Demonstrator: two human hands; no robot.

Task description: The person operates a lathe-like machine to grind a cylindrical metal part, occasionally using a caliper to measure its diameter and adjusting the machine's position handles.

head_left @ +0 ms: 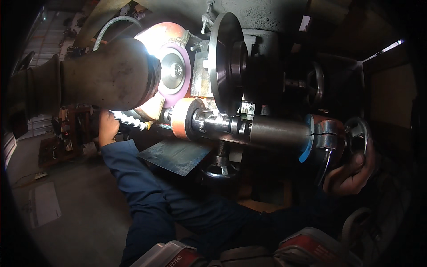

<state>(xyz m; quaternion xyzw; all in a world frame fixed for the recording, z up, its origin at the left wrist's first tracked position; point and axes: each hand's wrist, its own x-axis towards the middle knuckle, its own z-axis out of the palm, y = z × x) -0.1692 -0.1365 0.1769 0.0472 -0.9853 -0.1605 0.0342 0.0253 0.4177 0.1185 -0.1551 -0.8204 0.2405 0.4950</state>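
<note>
My right hand (351, 175) grips the rim of a metal handwheel (356, 133) at the right end of the machine. Up by the left end of a white segmented hose (129, 120), my left hand (108, 128) has its fingers hidden in shadow. A shiny shaft with several lobes (218, 123) lies level between an orange-rimmed round head (181, 119) and a grey cylinder (280, 130). Behind it stand a pinkish grinding wheel (187, 66) and a large grey metal disc (222, 62). The hose's yellow tip (148, 125) sits left of the orange-rimmed head.
A bulky beige duct-like part (106, 73) blocks the upper left. Below the shaft are a sheet-metal plate (178, 155) and a second handwheel (221, 171). A lever (327, 162) hangs beside my right hand. Respirator filters (307, 247) fill the lower edge.
</note>
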